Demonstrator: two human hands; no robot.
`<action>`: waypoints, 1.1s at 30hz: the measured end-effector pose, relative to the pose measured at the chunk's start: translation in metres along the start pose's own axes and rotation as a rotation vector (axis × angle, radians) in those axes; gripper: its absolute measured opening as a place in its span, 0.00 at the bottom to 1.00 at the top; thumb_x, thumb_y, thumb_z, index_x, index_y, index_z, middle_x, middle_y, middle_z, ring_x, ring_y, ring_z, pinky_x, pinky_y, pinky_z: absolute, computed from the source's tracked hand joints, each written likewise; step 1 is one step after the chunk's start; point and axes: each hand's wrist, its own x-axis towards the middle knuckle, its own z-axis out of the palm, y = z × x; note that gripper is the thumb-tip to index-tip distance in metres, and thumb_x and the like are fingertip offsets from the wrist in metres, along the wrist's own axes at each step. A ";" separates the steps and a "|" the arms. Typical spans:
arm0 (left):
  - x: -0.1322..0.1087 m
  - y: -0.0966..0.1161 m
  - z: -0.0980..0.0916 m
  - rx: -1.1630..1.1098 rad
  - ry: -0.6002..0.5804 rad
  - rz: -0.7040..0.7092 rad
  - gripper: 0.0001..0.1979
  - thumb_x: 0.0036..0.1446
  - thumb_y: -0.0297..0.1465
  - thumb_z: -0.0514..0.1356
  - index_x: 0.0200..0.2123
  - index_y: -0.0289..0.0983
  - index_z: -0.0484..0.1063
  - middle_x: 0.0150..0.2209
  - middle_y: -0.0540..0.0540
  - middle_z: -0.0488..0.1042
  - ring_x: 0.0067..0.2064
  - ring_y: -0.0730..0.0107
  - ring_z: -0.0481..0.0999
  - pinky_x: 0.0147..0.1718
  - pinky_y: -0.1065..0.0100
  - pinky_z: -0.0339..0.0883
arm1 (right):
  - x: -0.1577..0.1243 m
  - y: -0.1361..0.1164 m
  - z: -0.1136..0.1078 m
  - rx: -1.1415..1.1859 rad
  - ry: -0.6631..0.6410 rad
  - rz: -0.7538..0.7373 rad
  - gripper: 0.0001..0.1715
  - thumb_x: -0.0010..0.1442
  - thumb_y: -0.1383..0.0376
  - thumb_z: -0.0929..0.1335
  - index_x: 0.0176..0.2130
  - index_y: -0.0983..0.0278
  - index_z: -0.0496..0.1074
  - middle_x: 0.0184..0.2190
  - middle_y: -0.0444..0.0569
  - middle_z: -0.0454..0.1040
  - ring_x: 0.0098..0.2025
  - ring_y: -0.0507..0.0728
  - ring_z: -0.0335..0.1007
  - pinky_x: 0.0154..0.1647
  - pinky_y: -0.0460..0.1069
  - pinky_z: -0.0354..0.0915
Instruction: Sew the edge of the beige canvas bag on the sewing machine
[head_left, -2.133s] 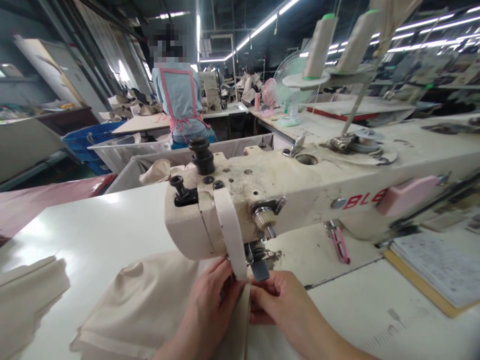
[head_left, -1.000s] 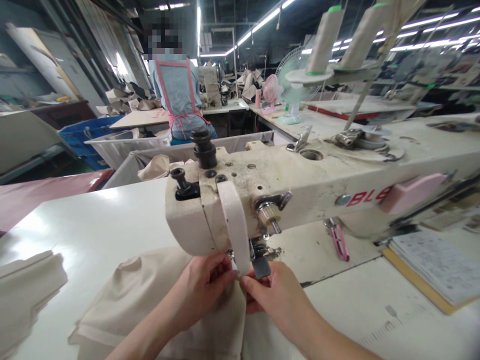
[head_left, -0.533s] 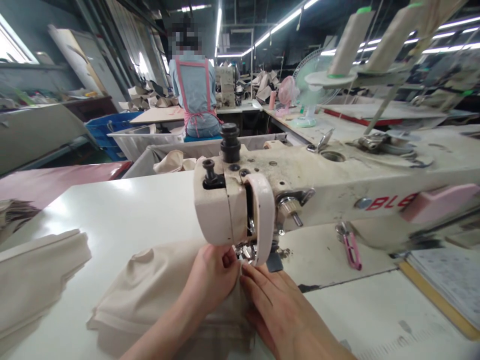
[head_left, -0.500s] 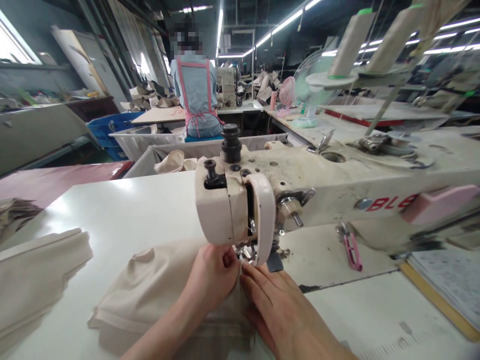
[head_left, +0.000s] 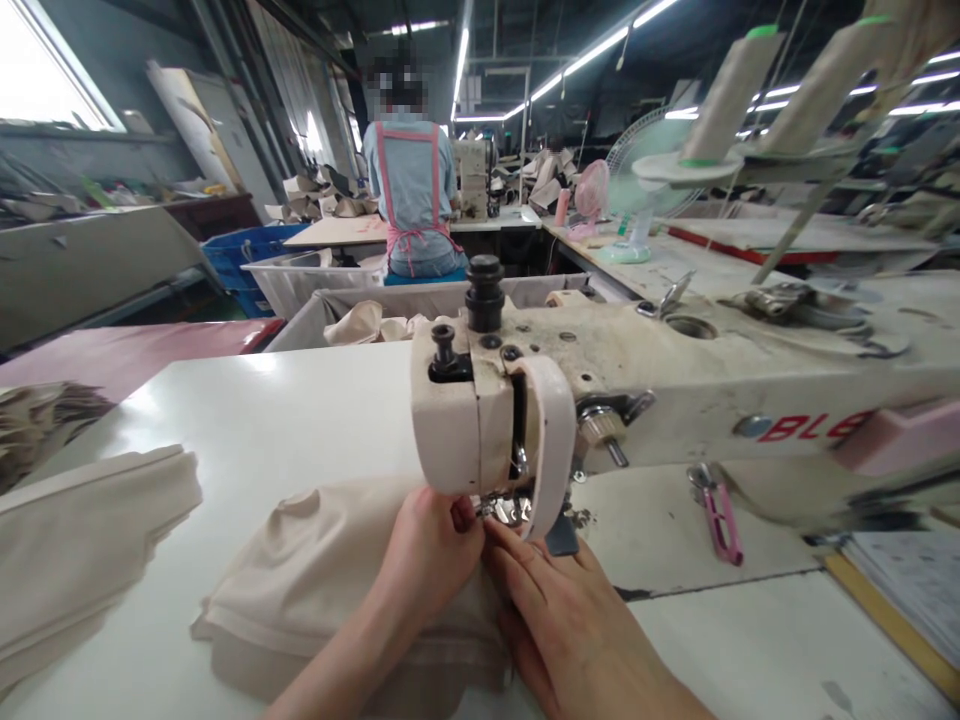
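A beige piece of fabric [head_left: 330, 550] lies on the white table under the head of a sewing machine [head_left: 480, 420]. Close to the presser foot [head_left: 514, 508], my left hand [head_left: 435, 545] is closed, its fingers pinching the cloth's edge. My right hand [head_left: 559, 610] lies on the other side of that edge, fingers stretched out and pressing on the fabric just in front of the foot. The fingertips of both hands nearly meet there. The needle itself is hard to make out behind the white guard.
More beige cloth [head_left: 82, 540] lies at the left. Pink-handled thread snips [head_left: 721, 520] rest on the machine bed, beside a paper pad [head_left: 907, 590]. Thread cones [head_left: 731, 95] stand at upper right. A person [head_left: 412, 190] in a pink-strapped apron sits ahead, beyond a fabric bin [head_left: 315, 310].
The whole view has shifted slightly, so the machine and table appear farther right. Both hands keep their places at the presser foot, with the fabric nearly unmoved.
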 end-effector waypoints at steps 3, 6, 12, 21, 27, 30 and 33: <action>0.003 0.000 0.000 0.005 -0.005 -0.003 0.07 0.43 0.20 0.55 0.18 0.36 0.66 0.18 0.50 0.68 0.22 0.71 0.67 0.23 0.72 0.58 | 0.000 0.001 0.003 0.002 0.003 -0.011 0.33 0.57 0.72 0.61 0.61 0.67 0.63 0.61 0.53 0.66 0.61 0.64 0.61 0.62 0.63 0.56; 0.005 0.000 0.000 -0.017 -0.015 -0.003 0.07 0.43 0.19 0.55 0.21 0.34 0.69 0.21 0.48 0.72 0.26 0.68 0.70 0.26 0.70 0.63 | 0.001 0.004 0.007 -0.002 0.006 -0.025 0.32 0.58 0.72 0.61 0.61 0.67 0.63 0.59 0.55 0.67 0.60 0.66 0.62 0.61 0.64 0.57; 0.007 -0.002 0.000 -0.064 0.004 0.013 0.06 0.44 0.21 0.57 0.20 0.34 0.71 0.22 0.48 0.74 0.28 0.67 0.74 0.31 0.71 0.69 | -0.001 0.010 0.012 -0.031 0.102 -0.079 0.33 0.57 0.73 0.62 0.61 0.67 0.63 0.58 0.55 0.69 0.58 0.66 0.63 0.60 0.64 0.59; 0.014 -0.007 0.003 -0.031 0.086 0.060 0.07 0.48 0.24 0.56 0.24 0.34 0.75 0.24 0.47 0.76 0.30 0.64 0.75 0.30 0.70 0.69 | 0.005 0.011 0.010 -0.086 0.274 -0.173 0.24 0.56 0.75 0.60 0.50 0.72 0.72 0.47 0.60 0.77 0.47 0.67 0.73 0.49 0.63 0.70; -0.018 -0.017 -0.035 0.174 0.064 0.351 0.08 0.56 0.34 0.58 0.37 0.38 0.75 0.36 0.43 0.76 0.37 0.57 0.74 0.36 0.60 0.68 | 0.001 0.011 0.013 -0.077 0.181 -0.129 0.26 0.59 0.76 0.60 0.56 0.70 0.67 0.49 0.60 0.75 0.50 0.67 0.71 0.50 0.64 0.70; -0.050 -0.023 -0.039 0.384 -0.147 0.598 0.23 0.54 0.41 0.63 0.53 0.44 0.69 0.42 0.41 0.75 0.38 0.56 0.75 0.35 0.60 0.71 | 0.000 0.007 0.011 -0.028 0.205 -0.123 0.24 0.61 0.75 0.60 0.57 0.71 0.65 0.51 0.61 0.73 0.52 0.68 0.69 0.51 0.65 0.69; -0.067 -0.023 -0.031 0.478 -0.114 0.572 0.23 0.55 0.34 0.61 0.55 0.41 0.69 0.41 0.40 0.76 0.34 0.56 0.77 0.29 0.61 0.73 | -0.007 0.002 0.003 0.081 0.241 -0.078 0.24 0.61 0.75 0.58 0.57 0.70 0.63 0.51 0.60 0.73 0.53 0.63 0.70 0.50 0.58 0.72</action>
